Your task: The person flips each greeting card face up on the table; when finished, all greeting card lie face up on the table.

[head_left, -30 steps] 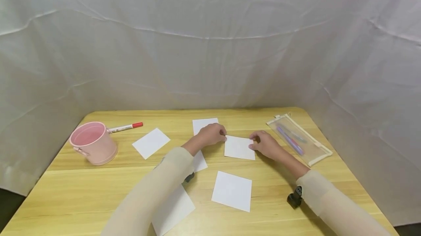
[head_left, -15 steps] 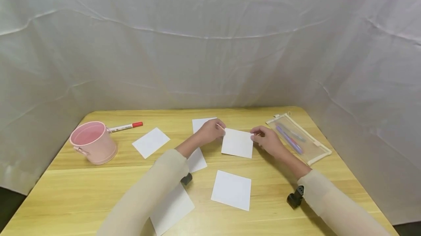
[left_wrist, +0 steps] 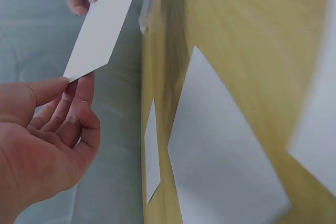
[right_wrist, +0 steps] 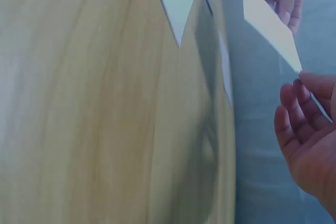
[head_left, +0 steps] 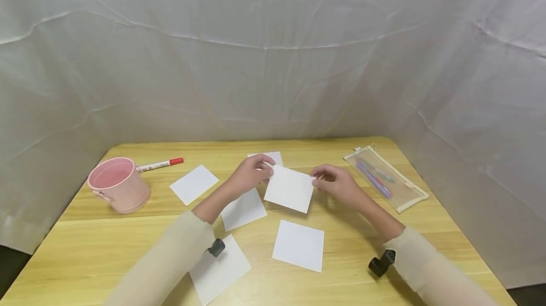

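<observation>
A white square card (head_left: 289, 189) is held up off the table between both hands, tilted with its near edge lower. My left hand (head_left: 249, 174) pinches its far left corner between thumb and fingers. At the far right corner, my right hand (head_left: 339, 184) pinches it the same way. In the left wrist view the card (left_wrist: 102, 27) stretches from the left thumb up to the other hand. The right wrist view shows the card's (right_wrist: 273, 27) corner between the right thumb and fingers. Below lie more white cards: one near the front (head_left: 298, 245) and another (head_left: 244, 209) beneath the left wrist.
A pink bucket (head_left: 132, 194) stands at the left, with a red-capped marker (head_left: 159, 165) behind it. Other white sheets (head_left: 194, 184) lie around, one partly under the left sleeve (head_left: 170, 254). A mesh zip pouch (head_left: 403, 192) with pens is at the right. Grey fabric (head_left: 273, 83) encloses the table.
Both hands have lifted the card from the table and carried it to the left. The card beneath the left wrist now shows more fully.
</observation>
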Demonstrator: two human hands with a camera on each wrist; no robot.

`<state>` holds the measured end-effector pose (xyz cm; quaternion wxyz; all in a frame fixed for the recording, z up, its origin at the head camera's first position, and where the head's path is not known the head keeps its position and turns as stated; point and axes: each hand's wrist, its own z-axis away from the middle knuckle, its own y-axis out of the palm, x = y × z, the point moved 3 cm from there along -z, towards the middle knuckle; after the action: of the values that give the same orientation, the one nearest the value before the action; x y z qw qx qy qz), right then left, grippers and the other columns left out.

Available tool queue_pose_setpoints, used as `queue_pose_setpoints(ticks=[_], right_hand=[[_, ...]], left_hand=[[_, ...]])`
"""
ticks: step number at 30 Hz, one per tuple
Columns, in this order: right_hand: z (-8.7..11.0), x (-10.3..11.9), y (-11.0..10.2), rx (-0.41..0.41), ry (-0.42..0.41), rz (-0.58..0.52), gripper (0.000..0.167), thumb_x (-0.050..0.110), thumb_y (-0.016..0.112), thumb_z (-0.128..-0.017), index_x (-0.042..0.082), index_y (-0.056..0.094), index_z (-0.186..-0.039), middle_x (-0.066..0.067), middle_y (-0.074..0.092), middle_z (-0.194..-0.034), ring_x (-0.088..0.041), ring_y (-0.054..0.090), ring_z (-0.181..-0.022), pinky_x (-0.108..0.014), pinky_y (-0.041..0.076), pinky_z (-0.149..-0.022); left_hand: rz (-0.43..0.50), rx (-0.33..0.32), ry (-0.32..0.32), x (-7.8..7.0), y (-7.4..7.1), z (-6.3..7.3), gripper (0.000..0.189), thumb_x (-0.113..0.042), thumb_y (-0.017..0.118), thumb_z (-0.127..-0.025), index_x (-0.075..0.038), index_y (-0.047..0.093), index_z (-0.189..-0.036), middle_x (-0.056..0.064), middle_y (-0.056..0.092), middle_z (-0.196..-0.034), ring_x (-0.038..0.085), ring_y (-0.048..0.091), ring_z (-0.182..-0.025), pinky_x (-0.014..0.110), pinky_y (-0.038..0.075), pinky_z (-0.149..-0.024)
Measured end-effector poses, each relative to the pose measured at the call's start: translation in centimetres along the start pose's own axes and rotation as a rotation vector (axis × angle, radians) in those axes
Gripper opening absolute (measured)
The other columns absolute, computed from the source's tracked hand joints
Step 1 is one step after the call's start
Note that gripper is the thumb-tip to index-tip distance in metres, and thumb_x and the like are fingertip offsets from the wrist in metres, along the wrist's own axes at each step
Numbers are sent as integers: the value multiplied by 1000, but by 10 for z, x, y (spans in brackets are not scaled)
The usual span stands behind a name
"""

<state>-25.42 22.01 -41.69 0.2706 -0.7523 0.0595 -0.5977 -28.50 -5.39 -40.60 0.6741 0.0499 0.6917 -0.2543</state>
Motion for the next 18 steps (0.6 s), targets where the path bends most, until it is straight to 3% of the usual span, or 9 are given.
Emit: queue_pose_setpoints(ticks=[6,13,18], right_hand=[[8,15,12,81,-42,14,21,16,72,-93,14,71,-114,-7,71,-100,-23,67,-86,-29,57,-74],[11,23,22,146,-81,-17,22,16,73,-93,15,73,-115,-5,71,-108,-25,66,-94,-28,57,-80],[11,27,24,132,-64,-11,21,20,74,-92,17,74,-113,-2,71,-111,-25,66,-95,-28,57,-79]], left_hand=[[-24,-6,-15,5,-9,21,26,-16,62,-99,-9,61,-125,8,72,-98,20,70,-82,49,53,-87],[-43,-18,-25,12,-13,34,27,-16,62,-100,-10,60,-126,8,72,-101,19,70,-83,43,52,-81],[-114,-108,-7,8,-12,40,33,-21,67,-98,-13,62,-130,7,68,-122,20,65,-99,37,53,-83]])
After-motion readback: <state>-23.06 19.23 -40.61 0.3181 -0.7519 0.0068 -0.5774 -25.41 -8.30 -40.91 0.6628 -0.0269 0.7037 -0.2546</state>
